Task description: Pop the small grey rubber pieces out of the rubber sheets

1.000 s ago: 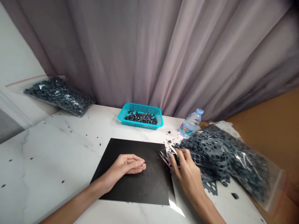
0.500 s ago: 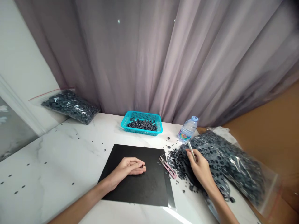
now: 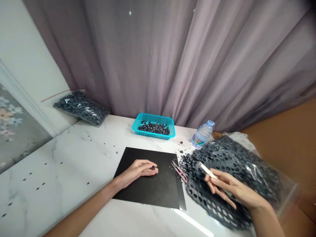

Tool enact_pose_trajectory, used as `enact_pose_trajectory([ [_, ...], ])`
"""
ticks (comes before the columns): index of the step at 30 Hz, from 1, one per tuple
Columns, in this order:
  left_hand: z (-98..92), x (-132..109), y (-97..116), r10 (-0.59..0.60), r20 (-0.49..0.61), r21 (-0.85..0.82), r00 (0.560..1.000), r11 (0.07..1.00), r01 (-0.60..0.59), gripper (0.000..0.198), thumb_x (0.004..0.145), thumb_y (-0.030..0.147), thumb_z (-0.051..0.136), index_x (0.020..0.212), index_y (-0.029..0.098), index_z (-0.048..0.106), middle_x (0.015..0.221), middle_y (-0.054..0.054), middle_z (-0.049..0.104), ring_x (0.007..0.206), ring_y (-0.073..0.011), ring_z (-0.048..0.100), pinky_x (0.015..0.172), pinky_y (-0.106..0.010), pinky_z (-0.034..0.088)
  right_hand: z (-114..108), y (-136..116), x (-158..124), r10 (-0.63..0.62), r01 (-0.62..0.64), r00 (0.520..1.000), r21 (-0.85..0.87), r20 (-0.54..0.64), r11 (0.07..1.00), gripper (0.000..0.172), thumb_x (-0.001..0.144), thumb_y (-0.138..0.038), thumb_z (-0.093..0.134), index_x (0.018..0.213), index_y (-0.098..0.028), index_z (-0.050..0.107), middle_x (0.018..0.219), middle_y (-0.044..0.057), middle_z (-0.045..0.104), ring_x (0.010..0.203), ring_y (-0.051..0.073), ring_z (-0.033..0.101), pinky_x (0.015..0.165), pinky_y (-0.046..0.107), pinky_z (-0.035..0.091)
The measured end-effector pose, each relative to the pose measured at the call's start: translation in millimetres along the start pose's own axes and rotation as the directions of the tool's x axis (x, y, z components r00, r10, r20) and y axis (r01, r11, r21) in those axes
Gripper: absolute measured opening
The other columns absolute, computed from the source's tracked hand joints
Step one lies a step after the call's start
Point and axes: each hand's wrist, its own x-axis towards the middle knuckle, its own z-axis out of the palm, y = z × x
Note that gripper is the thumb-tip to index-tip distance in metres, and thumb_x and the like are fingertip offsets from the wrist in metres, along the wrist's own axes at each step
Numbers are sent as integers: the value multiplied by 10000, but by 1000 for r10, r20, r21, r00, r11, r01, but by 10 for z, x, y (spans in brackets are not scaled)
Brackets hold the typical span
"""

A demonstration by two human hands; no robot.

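Observation:
My left hand (image 3: 140, 169) rests on the black mat (image 3: 148, 194), its thumb and fingers closed on a small black rubber piece (image 3: 153, 168). My right hand (image 3: 227, 184) pinches a slim white pen-like stick (image 3: 207, 170), which points up and to the left. Its other fingers are over a black sheet full of round holes (image 3: 212, 200); whether they touch it I cannot tell. Pink-handled thread snips (image 3: 181, 172) lie at the mat's right edge. Beside them is a heap of loose black pieces (image 3: 187, 161).
Behind the mat stands a turquoise basket (image 3: 154, 136) with black pieces inside. A water bottle (image 3: 202, 133) stands at its right. A large clear bag of black pieces (image 3: 261, 177) lies far right, another filled bag (image 3: 81, 107) at the back left. Small black discs dot the white table (image 3: 74, 197).
My right hand has moved right and turned, tilting the white stick leftward. The holed sheet now lies further forward, covering part of the loose heap. My left hand keeps its grip; the view has shifted slightly.

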Motion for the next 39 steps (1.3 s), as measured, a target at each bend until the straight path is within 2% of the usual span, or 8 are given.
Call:
enact_pose_trajectory([
  [3,-16,41,-36,57,-31,46,998,997,-55,452,913,502,717,1170,131,732,1185,-183,764,1184,-319,711,1097,-440,530,21,14,20,39,-38,999,-31,28,999,379,1009,-547,585,1132,-190,612,887,46,629,600,112,547,392,154,452],
  [8,-217,441,117,218,-116,239,969,953,-186,470,909,540,694,1154,139,717,1125,-168,776,1004,-289,770,902,-413,612,168,-142,101,161,-131,975,-186,153,974,443,1000,-632,538,1118,-214,627,948,36,657,584,101,517,467,181,421],
  [10,-367,724,285,318,-160,357,934,901,-246,441,927,537,669,1150,159,712,1134,-144,769,991,-265,756,847,-379,605,204,-203,115,161,-114,974,-272,157,955,442,983,-632,570,1148,-229,641,953,27,638,729,147,572,624,218,485],
  [13,-616,1172,569,453,-191,547,871,786,-289,337,923,453,711,1102,167,720,1134,-100,744,1059,-242,699,942,-406,558,195,-237,109,143,-87,976,-305,166,948,469,941,-617,644,1222,-241,634,988,27,602,952,213,581,864,277,493],
  [20,-1051,1815,887,547,-138,792,826,561,-239,254,995,352,646,1144,148,673,1180,-91,681,1060,-227,666,945,-451,561,133,-222,139,146,-82,974,-339,170,937,575,955,-627,612,1358,-219,567,987,25,536,917,202,521,857,291,459],
  [26,-1244,1902,827,496,-65,861,866,467,-202,261,1003,352,637,1157,143,665,1143,-86,690,990,-208,685,876,-411,592,336,-282,279,125,-84,969,-192,212,978,580,948,-658,612,1346,-240,561,891,-5,496,687,124,363,565,215,299],
  [30,-1308,1867,858,486,-24,889,874,410,-204,273,1006,368,633,1147,137,669,1119,-81,697,969,-205,691,865,-406,595,533,-311,448,129,-99,961,-134,245,986,559,939,-666,626,1313,-252,593,882,-8,531,618,97,311,521,205,248],
  [39,-1450,1571,1158,601,-42,945,798,282,-164,273,1011,390,617,1091,137,678,1079,-74,706,972,-205,688,901,-423,571,956,-354,869,24,-21,985,-21,169,1000,536,946,-668,622,1229,-213,627,850,0,569,583,76,280,483,192,192],
])
